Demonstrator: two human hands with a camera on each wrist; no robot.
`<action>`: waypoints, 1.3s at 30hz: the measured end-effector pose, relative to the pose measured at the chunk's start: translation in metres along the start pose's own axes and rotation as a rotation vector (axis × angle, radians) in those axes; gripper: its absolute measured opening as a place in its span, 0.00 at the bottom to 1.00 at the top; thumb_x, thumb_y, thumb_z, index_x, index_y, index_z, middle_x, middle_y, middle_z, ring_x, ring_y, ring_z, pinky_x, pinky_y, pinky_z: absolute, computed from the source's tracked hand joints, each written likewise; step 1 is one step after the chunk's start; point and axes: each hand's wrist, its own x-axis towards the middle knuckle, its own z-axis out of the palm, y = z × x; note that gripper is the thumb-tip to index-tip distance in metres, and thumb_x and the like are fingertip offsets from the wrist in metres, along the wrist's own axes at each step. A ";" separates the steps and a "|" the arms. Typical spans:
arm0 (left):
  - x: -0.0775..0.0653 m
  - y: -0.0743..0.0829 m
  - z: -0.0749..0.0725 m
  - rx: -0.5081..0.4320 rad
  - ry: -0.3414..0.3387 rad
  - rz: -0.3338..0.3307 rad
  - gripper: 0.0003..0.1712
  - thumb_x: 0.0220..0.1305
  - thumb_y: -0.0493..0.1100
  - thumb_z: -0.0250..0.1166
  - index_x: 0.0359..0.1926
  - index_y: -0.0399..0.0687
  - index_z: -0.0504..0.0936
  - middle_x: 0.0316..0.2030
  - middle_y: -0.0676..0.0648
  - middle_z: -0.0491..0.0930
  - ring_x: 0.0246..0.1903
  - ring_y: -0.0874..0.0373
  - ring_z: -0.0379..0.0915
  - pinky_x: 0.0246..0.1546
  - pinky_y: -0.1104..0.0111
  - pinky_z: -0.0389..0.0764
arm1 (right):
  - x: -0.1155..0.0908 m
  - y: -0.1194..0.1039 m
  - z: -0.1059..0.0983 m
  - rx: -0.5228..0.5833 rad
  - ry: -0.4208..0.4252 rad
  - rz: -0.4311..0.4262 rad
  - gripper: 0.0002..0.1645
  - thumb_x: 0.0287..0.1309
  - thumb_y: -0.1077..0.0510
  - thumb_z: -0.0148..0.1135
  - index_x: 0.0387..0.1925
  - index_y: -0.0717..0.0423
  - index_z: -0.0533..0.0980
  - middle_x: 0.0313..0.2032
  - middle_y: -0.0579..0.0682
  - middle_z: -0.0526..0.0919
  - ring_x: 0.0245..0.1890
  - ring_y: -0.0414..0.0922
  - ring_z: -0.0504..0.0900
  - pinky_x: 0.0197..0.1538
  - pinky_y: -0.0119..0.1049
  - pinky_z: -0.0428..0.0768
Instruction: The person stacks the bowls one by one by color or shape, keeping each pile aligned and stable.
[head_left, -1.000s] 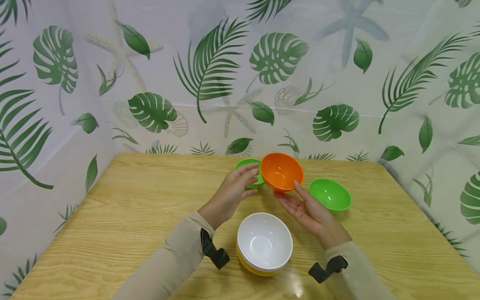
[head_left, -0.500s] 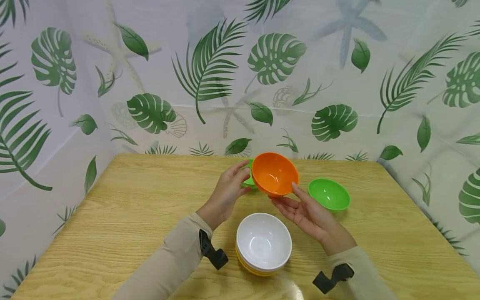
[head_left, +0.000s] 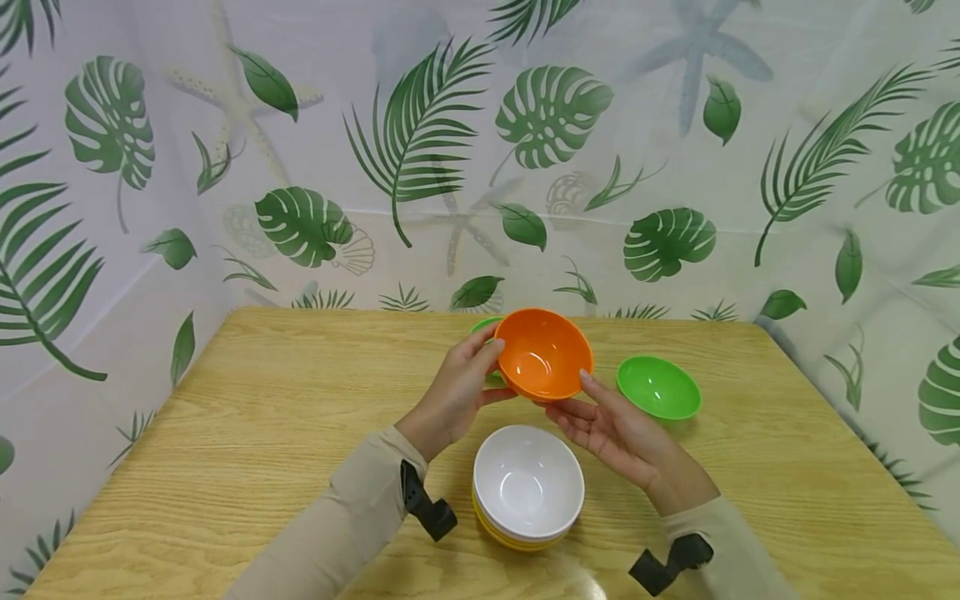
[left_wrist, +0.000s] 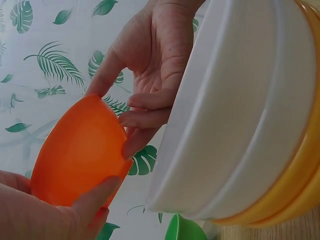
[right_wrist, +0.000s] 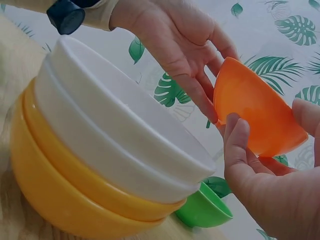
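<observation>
An orange bowl is held up between both hands above the table, its hollow tilted toward the head camera. The left hand grips its left side, thumb at the rim and fingers around the outside. On the lower right, the right hand has its thumb on the rim and its fingers beneath. Closer to the person stands a stack, white bowls nested over yellow bowls. In the left wrist view the orange bowl shows its outer wall, fingers of both hands against it.
One green bowl rests on the wooden table to the right. Another green bowl is mostly hidden behind the left hand and the orange bowl. A leaf-patterned cloth hangs behind the table.
The orange bowl has moved left and slightly toward the person, up to the left hand, which now grips its side. The right hand has kept hold; the stack and green bowls stayed put.
</observation>
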 end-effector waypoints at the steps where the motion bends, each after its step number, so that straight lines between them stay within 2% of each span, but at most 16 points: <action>1: 0.000 0.000 0.000 -0.002 -0.003 0.003 0.24 0.73 0.44 0.46 0.68 0.46 0.61 0.58 0.42 0.68 0.51 0.51 0.70 0.45 0.59 0.77 | 0.000 0.000 0.000 -0.018 0.003 -0.004 0.27 0.69 0.47 0.45 0.63 0.52 0.52 0.47 0.57 0.78 0.48 0.48 0.76 0.58 0.39 0.68; 6: 0.000 -0.002 -0.001 -0.003 -0.010 0.014 0.25 0.73 0.43 0.46 0.68 0.45 0.60 0.58 0.41 0.67 0.49 0.51 0.70 0.43 0.60 0.78 | -0.001 0.001 -0.001 -0.118 0.006 -0.027 0.26 0.70 0.46 0.43 0.62 0.54 0.54 0.46 0.55 0.78 0.49 0.49 0.75 0.61 0.45 0.62; 10: -0.001 -0.003 -0.001 -0.001 -0.010 0.012 0.24 0.73 0.43 0.46 0.68 0.44 0.61 0.57 0.41 0.67 0.49 0.50 0.71 0.43 0.61 0.78 | -0.002 0.002 -0.001 -0.232 0.052 -0.077 0.26 0.70 0.46 0.43 0.62 0.55 0.56 0.48 0.54 0.75 0.49 0.50 0.75 0.58 0.44 0.67; 14: -0.001 -0.003 -0.001 -0.016 -0.010 0.016 0.24 0.73 0.42 0.45 0.67 0.43 0.61 0.58 0.41 0.66 0.50 0.49 0.70 0.43 0.61 0.78 | -0.003 0.006 0.001 -0.458 0.151 -0.240 0.33 0.69 0.47 0.45 0.68 0.58 0.52 0.57 0.57 0.66 0.50 0.47 0.74 0.53 0.41 0.73; 16: -0.001 -0.003 -0.001 -0.025 -0.005 0.015 0.24 0.73 0.42 0.45 0.67 0.43 0.61 0.58 0.41 0.66 0.50 0.49 0.70 0.43 0.61 0.78 | -0.005 0.007 0.003 -0.561 0.197 -0.342 0.36 0.67 0.51 0.49 0.70 0.59 0.51 0.60 0.58 0.62 0.51 0.44 0.73 0.52 0.39 0.74; 19: -0.002 -0.003 -0.001 -0.029 0.001 0.013 0.24 0.73 0.43 0.45 0.68 0.43 0.60 0.59 0.42 0.66 0.50 0.50 0.71 0.43 0.61 0.78 | -0.006 0.008 0.007 -0.667 0.216 -0.451 0.39 0.63 0.59 0.55 0.71 0.57 0.51 0.62 0.56 0.60 0.52 0.43 0.71 0.52 0.35 0.73; 22: -0.003 -0.003 -0.002 -0.030 0.010 0.008 0.24 0.74 0.43 0.45 0.68 0.44 0.60 0.59 0.43 0.66 0.50 0.51 0.71 0.43 0.61 0.78 | -0.006 0.008 0.013 -0.707 0.213 -0.492 0.42 0.58 0.63 0.60 0.71 0.57 0.51 0.62 0.53 0.60 0.54 0.45 0.69 0.52 0.33 0.73; 27: -0.007 -0.001 -0.001 -0.033 -0.005 0.010 0.24 0.74 0.43 0.44 0.68 0.44 0.60 0.59 0.43 0.66 0.51 0.50 0.70 0.43 0.61 0.78 | -0.006 0.011 0.020 -0.747 0.245 -0.548 0.43 0.55 0.64 0.63 0.69 0.58 0.54 0.61 0.51 0.62 0.53 0.46 0.70 0.50 0.33 0.74; 31: -0.011 0.001 -0.001 0.027 -0.035 0.030 0.25 0.74 0.45 0.44 0.68 0.43 0.60 0.59 0.43 0.66 0.52 0.50 0.68 0.45 0.60 0.77 | -0.009 0.011 0.022 -0.756 0.263 -0.584 0.42 0.54 0.63 0.63 0.69 0.59 0.57 0.61 0.52 0.64 0.51 0.45 0.71 0.50 0.34 0.74; 34: -0.013 0.002 -0.002 0.081 -0.056 0.069 0.26 0.73 0.47 0.46 0.67 0.41 0.61 0.60 0.44 0.65 0.55 0.53 0.66 0.49 0.62 0.74 | -0.012 0.010 0.022 -0.752 0.268 -0.592 0.41 0.55 0.63 0.62 0.69 0.60 0.57 0.62 0.53 0.64 0.51 0.44 0.72 0.49 0.33 0.74; 39: -0.017 0.003 -0.007 0.057 -0.131 0.144 0.29 0.71 0.45 0.51 0.66 0.33 0.59 0.64 0.42 0.62 0.59 0.55 0.63 0.56 0.65 0.68 | -0.016 0.008 0.019 -0.690 0.249 -0.596 0.40 0.57 0.64 0.60 0.69 0.62 0.56 0.60 0.57 0.66 0.50 0.43 0.74 0.49 0.34 0.74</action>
